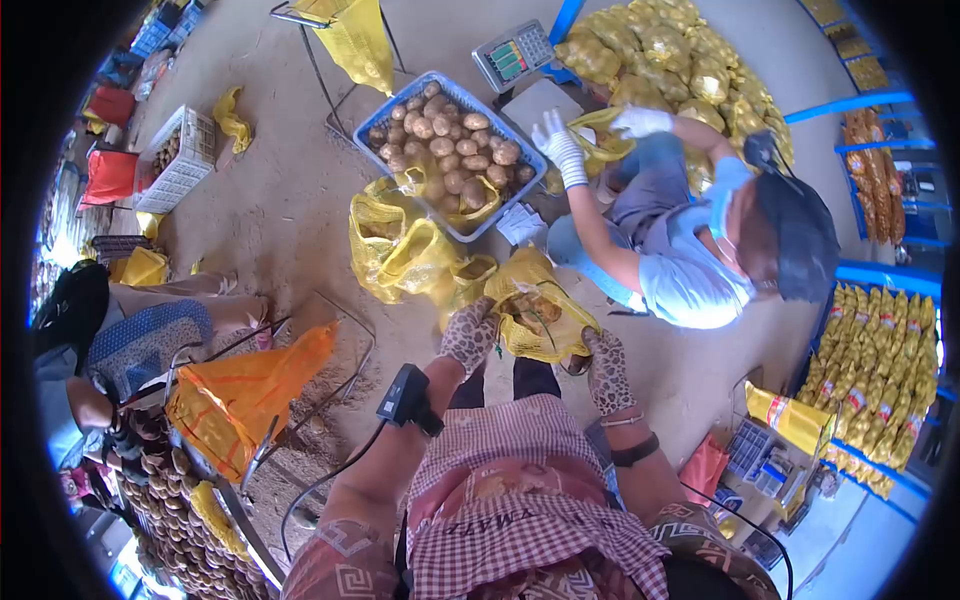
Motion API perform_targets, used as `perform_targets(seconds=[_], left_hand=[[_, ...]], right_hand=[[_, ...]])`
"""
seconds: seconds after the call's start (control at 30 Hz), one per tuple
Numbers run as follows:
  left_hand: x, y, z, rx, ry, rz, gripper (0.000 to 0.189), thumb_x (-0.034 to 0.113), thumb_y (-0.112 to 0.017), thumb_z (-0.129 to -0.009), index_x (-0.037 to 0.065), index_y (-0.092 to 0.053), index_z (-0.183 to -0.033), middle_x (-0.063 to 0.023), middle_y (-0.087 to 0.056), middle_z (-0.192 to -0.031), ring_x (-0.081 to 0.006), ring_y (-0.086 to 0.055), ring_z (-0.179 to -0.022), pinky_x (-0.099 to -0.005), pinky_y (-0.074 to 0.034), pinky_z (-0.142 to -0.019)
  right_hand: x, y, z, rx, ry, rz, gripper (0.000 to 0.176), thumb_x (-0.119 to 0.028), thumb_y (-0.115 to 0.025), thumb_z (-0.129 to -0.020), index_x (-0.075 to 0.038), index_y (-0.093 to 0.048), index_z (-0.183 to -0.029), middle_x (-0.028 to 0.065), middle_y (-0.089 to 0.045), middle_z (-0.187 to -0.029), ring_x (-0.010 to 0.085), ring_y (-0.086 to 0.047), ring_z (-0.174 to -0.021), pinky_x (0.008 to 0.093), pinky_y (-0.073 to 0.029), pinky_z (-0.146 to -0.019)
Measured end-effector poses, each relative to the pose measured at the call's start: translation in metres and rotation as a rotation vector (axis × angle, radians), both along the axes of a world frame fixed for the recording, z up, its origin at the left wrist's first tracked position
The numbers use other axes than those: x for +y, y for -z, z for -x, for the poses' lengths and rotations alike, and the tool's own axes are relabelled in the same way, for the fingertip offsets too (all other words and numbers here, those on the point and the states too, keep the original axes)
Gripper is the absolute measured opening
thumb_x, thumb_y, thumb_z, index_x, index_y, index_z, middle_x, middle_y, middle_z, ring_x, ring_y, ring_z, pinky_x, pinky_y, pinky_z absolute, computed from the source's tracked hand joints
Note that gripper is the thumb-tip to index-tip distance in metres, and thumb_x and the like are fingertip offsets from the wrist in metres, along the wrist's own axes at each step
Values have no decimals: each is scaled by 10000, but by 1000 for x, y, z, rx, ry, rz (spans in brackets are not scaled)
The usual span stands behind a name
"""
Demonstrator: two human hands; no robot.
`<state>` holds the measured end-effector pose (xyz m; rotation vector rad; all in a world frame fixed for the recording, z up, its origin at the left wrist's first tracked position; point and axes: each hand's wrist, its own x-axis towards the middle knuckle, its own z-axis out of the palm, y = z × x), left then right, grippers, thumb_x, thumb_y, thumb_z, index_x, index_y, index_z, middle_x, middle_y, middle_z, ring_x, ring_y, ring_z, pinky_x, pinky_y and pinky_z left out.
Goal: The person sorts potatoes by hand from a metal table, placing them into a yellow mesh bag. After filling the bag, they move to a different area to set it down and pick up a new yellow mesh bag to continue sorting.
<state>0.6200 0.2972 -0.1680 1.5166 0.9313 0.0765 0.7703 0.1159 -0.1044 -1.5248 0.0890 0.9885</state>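
Note:
My left hand [470, 338], in a leopard-print glove, grips the left edge of a yellow mesh bag [548, 338]. Some potatoes [532, 310] show through its open mouth. On the bag's other side my right hand [606, 372], gloved alike, has its fingers closed on the rim. A dark, roundish thing by those fingertips may be a potato; I cannot make it out fully. Just beyond my left hand stand several more yellow mesh bags [415, 255], leaning against a blue crate [362, 140] of potatoes [445, 140].
A co-worker [680, 220] in white gloves sits at the right, by a digital scale [513, 57]. Behind lies a heap of filled yellow bags [665, 45]. At left are an orange bag [250, 400] on a metal frame, a white crate [178, 165] and another person [150, 325].

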Motion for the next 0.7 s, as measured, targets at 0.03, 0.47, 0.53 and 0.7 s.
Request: perform_targets(seconds=[0.03, 0.47, 0.53, 0.7], left_hand=[[9, 10, -9, 11, -13, 2, 309, 189, -529, -898, 7, -623, -1130, -226, -658, -1045, -370, -615, -1014, -412, -469, -875], [76, 153, -75, 163, -322, 430, 245, 132, -512, -916, 22, -588, -1122, -104, -637, -739, -200, -625, -597, -331, -512, -518], [73, 227, -56, 88, -383, 540, 233, 132, -511, -916, 29, -593, -1108, -104, -636, -737, -202, -625, -597, -329, -510, -512], [84, 391, -1, -38, -219, 384, 318, 74, -495, -877, 61, -565, -1187, -79, -615, -758, -197, -556, -516, -305, -430, -416]], right_hand=[[8, 14, -10, 43, -45, -18, 256, -252, -572, -954, -1, -615, -984, 22, -606, -685, 106, -522, -489, 230, -404, -438], [100, 165, -79, 131, 2, 63, 229, -238, -602, -940, -12, -614, -976, 30, -614, -712, 95, -537, -499, 214, -399, -412], [111, 191, -80, 186, 2, 111, 218, -240, -599, -941, -25, -622, -967, 34, -616, -730, 93, -541, -526, 226, -418, -438], [113, 260, -79, 35, -231, 208, 246, -264, -584, -950, -27, -647, -946, 11, -604, -683, 80, -515, -490, 233, -422, -450]])
